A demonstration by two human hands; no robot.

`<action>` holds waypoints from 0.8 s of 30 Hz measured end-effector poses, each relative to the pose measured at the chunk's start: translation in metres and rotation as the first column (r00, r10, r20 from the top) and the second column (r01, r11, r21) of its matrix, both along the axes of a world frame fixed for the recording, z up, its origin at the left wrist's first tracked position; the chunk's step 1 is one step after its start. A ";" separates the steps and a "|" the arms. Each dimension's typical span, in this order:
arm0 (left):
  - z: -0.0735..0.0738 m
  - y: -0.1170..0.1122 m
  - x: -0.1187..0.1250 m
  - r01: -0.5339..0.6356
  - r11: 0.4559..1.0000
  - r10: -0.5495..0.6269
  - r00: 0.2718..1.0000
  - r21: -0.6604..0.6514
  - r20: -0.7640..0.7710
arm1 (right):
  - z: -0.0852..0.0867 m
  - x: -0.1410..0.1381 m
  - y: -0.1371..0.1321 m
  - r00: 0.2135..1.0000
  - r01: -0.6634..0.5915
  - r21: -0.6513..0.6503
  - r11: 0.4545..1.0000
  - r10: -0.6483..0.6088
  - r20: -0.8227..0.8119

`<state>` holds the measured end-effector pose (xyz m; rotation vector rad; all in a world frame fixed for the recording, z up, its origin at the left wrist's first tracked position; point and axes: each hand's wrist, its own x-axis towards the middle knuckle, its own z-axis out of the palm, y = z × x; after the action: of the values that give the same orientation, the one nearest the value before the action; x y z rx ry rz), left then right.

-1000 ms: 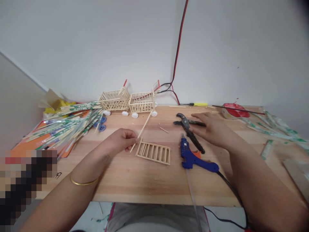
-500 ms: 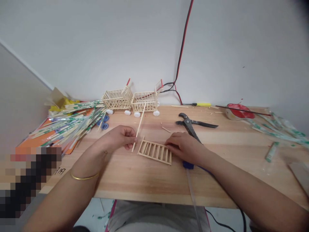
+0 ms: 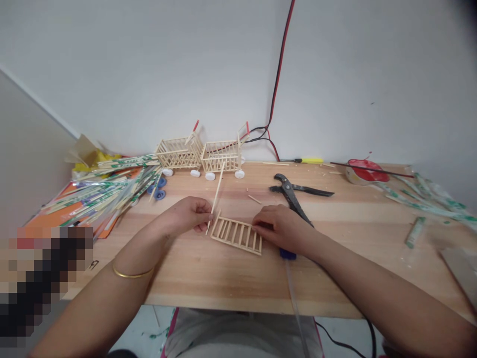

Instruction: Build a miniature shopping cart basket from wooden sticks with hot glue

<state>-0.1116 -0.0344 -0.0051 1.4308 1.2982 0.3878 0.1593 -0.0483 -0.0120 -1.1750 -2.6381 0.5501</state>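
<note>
Between the thumb and fingers of my left hand (image 3: pixel 193 215) is a thin wooden stick (image 3: pixel 217 191), tilted upward, its lower end close to the left side of a small stick frame (image 3: pixel 237 234). That frame looks like a little ladder of several crossbars and lies on the table. My right hand (image 3: pixel 278 226) pinches the frame at its upper right corner. Under and beside my right hand lies a blue-ended tool (image 3: pixel 288 254), mostly hidden, with a clear rod running toward me.
Two small stick carts (image 3: pixel 222 156) with white wheels stand at the back. Wrapped chopsticks (image 3: pixel 100 191) are heaped left, near blue wheels (image 3: pixel 159 189). Pliers (image 3: pixel 288 191) lie beyond my right hand. A red-lined bowl (image 3: pixel 367 171) and torn wrappers (image 3: pixel 428 199) are at right.
My left hand has moved slightly right, bringing the stick nearer the frame's left side. My right hand stays on the frame's corner. The whole view has shifted a little.
</note>
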 end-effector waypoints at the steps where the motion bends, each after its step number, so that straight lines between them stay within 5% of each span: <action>1: 0.000 0.000 0.000 0.012 1.000 -0.012 1.000 -0.002 0.009 | 0.001 0.000 0.000 1.000 0.006 0.001 1.000 -0.006 -0.001; 11: 0.002 -0.002 0.002 0.053 0.998 -0.052 0.998 -0.018 0.041 | 0.002 -0.002 0.000 1.000 0.025 -0.020 0.999 -0.024 0.011; 18: 0.003 -0.002 0.002 0.044 0.983 -0.055 0.997 0.179 0.056 | 0.003 -0.001 0.002 0.999 -0.012 -0.020 1.000 0.011 -0.046; 21: 0.008 -0.005 0.008 0.051 0.913 -0.046 0.999 0.405 -0.021 | 0.005 0.000 0.001 0.975 0.078 -0.100 0.992 -0.097 -0.199; 24: 0.007 -0.006 0.013 0.174 0.748 -0.096 0.983 0.640 -0.155 | 0.014 0.001 -0.002 0.876 0.010 -0.292 0.956 -0.150 -0.459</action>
<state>-0.0987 -0.0407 0.0016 2.1528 1.1831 0.7210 0.1602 -0.0503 0.0019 -1.0440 -2.1254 1.0755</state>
